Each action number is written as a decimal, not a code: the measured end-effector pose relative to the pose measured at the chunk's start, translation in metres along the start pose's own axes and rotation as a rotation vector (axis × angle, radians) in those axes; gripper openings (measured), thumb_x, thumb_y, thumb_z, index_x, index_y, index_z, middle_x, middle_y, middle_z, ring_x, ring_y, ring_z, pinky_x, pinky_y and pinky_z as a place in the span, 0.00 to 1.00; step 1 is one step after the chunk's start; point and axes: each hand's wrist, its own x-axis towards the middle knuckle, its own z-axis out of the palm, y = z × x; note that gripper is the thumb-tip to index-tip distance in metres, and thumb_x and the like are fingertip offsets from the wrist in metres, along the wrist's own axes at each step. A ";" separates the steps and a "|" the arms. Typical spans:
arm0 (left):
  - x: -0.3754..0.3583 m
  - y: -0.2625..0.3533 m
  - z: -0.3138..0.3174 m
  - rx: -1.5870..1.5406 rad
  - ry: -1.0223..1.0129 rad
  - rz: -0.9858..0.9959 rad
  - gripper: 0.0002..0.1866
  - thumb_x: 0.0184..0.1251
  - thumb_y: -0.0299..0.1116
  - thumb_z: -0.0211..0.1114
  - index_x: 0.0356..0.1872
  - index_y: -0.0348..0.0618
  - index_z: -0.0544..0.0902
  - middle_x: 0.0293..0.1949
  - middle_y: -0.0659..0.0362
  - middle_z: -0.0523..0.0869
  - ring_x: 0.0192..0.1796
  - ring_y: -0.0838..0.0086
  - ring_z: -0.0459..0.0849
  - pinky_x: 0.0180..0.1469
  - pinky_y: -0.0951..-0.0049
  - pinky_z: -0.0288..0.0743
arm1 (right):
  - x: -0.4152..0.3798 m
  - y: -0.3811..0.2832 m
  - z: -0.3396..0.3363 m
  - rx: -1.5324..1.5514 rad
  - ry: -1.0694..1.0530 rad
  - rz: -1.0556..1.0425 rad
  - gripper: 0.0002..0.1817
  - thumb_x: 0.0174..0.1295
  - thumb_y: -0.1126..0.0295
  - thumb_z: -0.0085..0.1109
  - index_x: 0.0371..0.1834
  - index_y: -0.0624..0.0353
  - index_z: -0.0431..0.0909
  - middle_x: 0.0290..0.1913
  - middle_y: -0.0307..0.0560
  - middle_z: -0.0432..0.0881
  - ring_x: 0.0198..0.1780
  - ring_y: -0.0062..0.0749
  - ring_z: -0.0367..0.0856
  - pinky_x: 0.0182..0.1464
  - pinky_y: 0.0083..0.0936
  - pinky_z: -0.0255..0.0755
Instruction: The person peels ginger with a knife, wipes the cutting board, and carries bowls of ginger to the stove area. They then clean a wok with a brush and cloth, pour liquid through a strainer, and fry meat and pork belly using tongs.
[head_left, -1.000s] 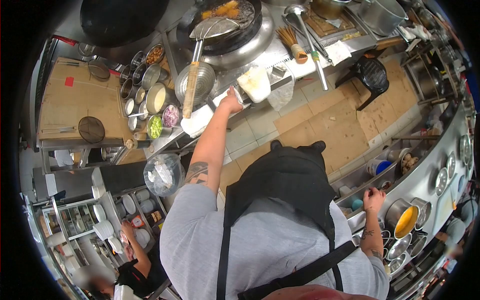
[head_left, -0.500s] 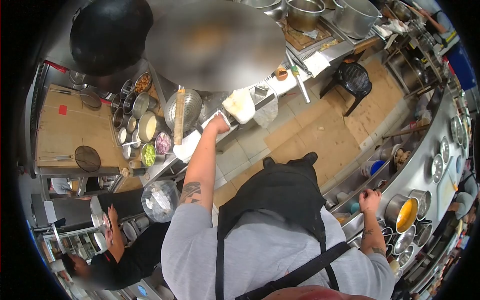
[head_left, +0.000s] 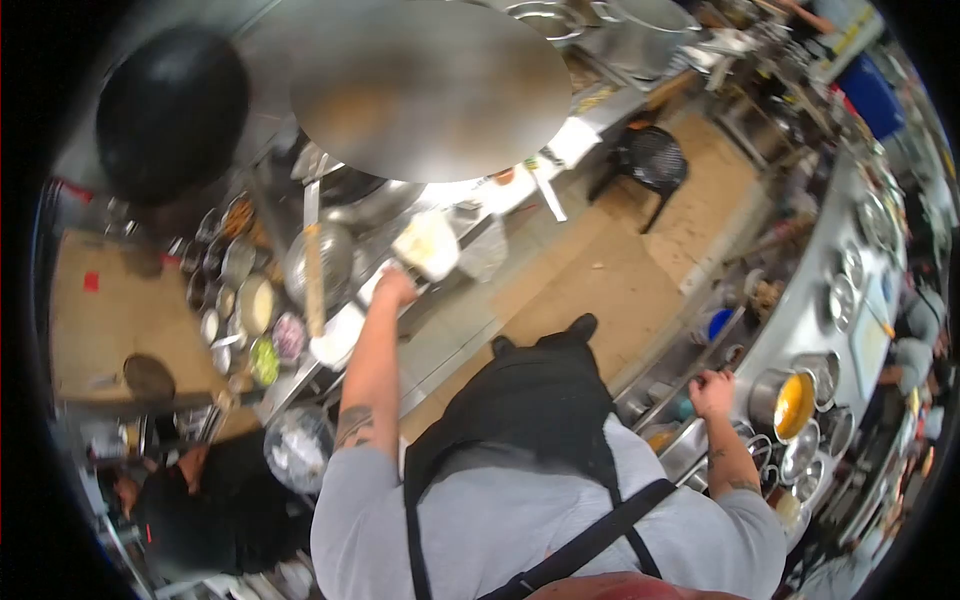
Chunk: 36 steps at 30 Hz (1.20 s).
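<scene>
My left hand [head_left: 396,287] is closed at the counter's edge, on a white cloth [head_left: 372,278], next to a whitish block-like item [head_left: 427,245]. Left of it lie a perforated metal strainer [head_left: 325,262] and a long wooden handle [head_left: 313,280]. Bowls of chopped green pieces [head_left: 264,361] and purple onion [head_left: 289,337] stand beyond. My right hand [head_left: 711,393] rests on the edge of the right-hand counter with bent fingers, near a pot of orange liquid [head_left: 790,404]; what it holds, if anything, cannot be made out.
A black wok [head_left: 172,115] stands at the upper left. On the cardboard-covered floor [head_left: 590,290] is a black stool [head_left: 650,160]. A plastic-lined bin [head_left: 299,450] stands by my left arm. Another person in black [head_left: 210,510] is at the lower left.
The view has turned and blurred, so the scene sits further left. My left hand remains on the cloth and my right hand at the counter edge. The other person has bent forward.
</scene>
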 end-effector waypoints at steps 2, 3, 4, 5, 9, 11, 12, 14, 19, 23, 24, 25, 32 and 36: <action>0.011 -0.001 0.008 0.005 0.043 0.022 0.47 0.59 0.46 0.66 0.73 0.22 0.59 0.77 0.35 0.54 0.80 0.47 0.52 0.80 0.62 0.50 | 0.000 -0.001 -0.003 -0.010 -0.003 0.009 0.13 0.52 0.58 0.61 0.33 0.54 0.87 0.32 0.46 0.87 0.45 0.42 0.83 0.65 0.42 0.63; -0.002 0.003 0.000 0.009 0.051 -0.010 0.48 0.58 0.46 0.67 0.73 0.22 0.58 0.77 0.35 0.54 0.80 0.46 0.52 0.80 0.61 0.49 | 0.001 -0.001 -0.004 -0.012 -0.031 0.014 0.13 0.52 0.58 0.61 0.33 0.53 0.88 0.32 0.45 0.87 0.45 0.41 0.83 0.65 0.40 0.63; 0.006 -0.002 0.003 0.021 0.046 0.007 0.49 0.57 0.47 0.68 0.73 0.22 0.58 0.77 0.35 0.54 0.80 0.46 0.52 0.80 0.62 0.50 | 0.000 -0.002 -0.007 -0.020 -0.039 0.021 0.13 0.52 0.58 0.61 0.33 0.53 0.88 0.32 0.44 0.87 0.45 0.41 0.83 0.65 0.39 0.63; 0.005 0.000 0.000 0.030 0.041 0.017 0.50 0.56 0.47 0.69 0.73 0.22 0.57 0.77 0.35 0.54 0.80 0.46 0.53 0.80 0.62 0.51 | 0.000 -0.005 -0.009 -0.026 -0.049 0.021 0.13 0.52 0.58 0.61 0.33 0.52 0.88 0.32 0.44 0.87 0.44 0.40 0.83 0.64 0.39 0.63; 0.000 0.006 -0.006 -0.043 0.025 -0.054 0.52 0.54 0.45 0.71 0.73 0.20 0.55 0.77 0.36 0.55 0.80 0.48 0.53 0.78 0.64 0.57 | 0.002 0.004 0.000 -0.007 -0.070 0.005 0.14 0.53 0.57 0.60 0.33 0.53 0.88 0.32 0.43 0.87 0.44 0.40 0.83 0.64 0.38 0.62; -0.008 0.013 -0.008 -0.026 0.053 -0.075 0.53 0.54 0.45 0.71 0.73 0.19 0.54 0.77 0.37 0.55 0.80 0.48 0.53 0.78 0.63 0.58 | 0.002 0.001 -0.005 -0.006 -0.078 0.011 0.14 0.53 0.57 0.60 0.33 0.53 0.88 0.32 0.43 0.87 0.44 0.40 0.83 0.64 0.38 0.62; -0.012 0.016 -0.007 -0.044 0.062 -0.101 0.55 0.54 0.45 0.71 0.74 0.18 0.51 0.78 0.38 0.53 0.81 0.49 0.51 0.77 0.61 0.59 | 0.002 0.000 -0.006 -0.004 -0.084 0.014 0.14 0.53 0.56 0.60 0.33 0.53 0.88 0.32 0.43 0.87 0.44 0.40 0.83 0.64 0.38 0.62; -0.018 0.016 -0.007 -0.089 0.074 -0.095 0.57 0.54 0.46 0.72 0.74 0.19 0.48 0.79 0.38 0.52 0.81 0.50 0.50 0.77 0.59 0.58 | 0.001 0.000 -0.005 -0.006 -0.076 0.009 0.14 0.53 0.56 0.60 0.33 0.54 0.87 0.32 0.43 0.87 0.44 0.39 0.83 0.64 0.37 0.62; -0.003 0.006 0.009 -0.137 0.105 -0.084 0.62 0.51 0.47 0.75 0.75 0.20 0.44 0.79 0.38 0.49 0.81 0.51 0.49 0.78 0.57 0.57 | 0.002 0.001 -0.003 -0.022 -0.100 0.017 0.15 0.53 0.56 0.60 0.33 0.54 0.87 0.32 0.43 0.87 0.44 0.39 0.82 0.65 0.37 0.62; -0.008 0.009 0.009 -0.172 0.093 -0.130 0.64 0.50 0.47 0.76 0.75 0.20 0.41 0.79 0.37 0.46 0.81 0.52 0.50 0.78 0.56 0.56 | 0.002 -0.002 -0.006 -0.022 -0.108 0.031 0.15 0.52 0.56 0.60 0.33 0.54 0.87 0.33 0.43 0.87 0.44 0.39 0.83 0.65 0.37 0.61; -0.015 0.013 0.004 -0.197 0.091 -0.145 0.64 0.50 0.47 0.76 0.76 0.21 0.41 0.79 0.37 0.46 0.81 0.52 0.50 0.78 0.56 0.55 | 0.002 -0.001 -0.005 -0.016 -0.096 0.030 0.15 0.52 0.56 0.60 0.33 0.54 0.88 0.33 0.43 0.87 0.44 0.40 0.83 0.66 0.37 0.61; -0.016 0.013 0.002 -0.184 0.089 -0.140 0.65 0.50 0.47 0.76 0.76 0.21 0.40 0.79 0.36 0.45 0.81 0.52 0.51 0.78 0.57 0.56 | 0.002 -0.001 -0.004 -0.018 -0.093 0.027 0.15 0.52 0.56 0.61 0.33 0.54 0.88 0.33 0.44 0.87 0.44 0.40 0.83 0.66 0.37 0.61; 0.004 -0.001 0.014 -0.119 0.073 -0.115 0.67 0.48 0.49 0.77 0.77 0.27 0.39 0.79 0.36 0.42 0.78 0.49 0.59 0.76 0.62 0.62 | 0.002 0.006 0.002 -0.028 -0.096 0.001 0.15 0.53 0.55 0.61 0.33 0.53 0.88 0.33 0.45 0.88 0.44 0.41 0.83 0.66 0.37 0.61; 0.003 -0.001 0.012 -0.135 0.050 -0.126 0.68 0.47 0.51 0.78 0.78 0.27 0.39 0.79 0.36 0.42 0.78 0.49 0.58 0.76 0.63 0.62 | 0.002 0.004 0.000 -0.018 -0.095 0.020 0.16 0.53 0.55 0.60 0.34 0.53 0.88 0.34 0.47 0.88 0.45 0.40 0.83 0.66 0.37 0.61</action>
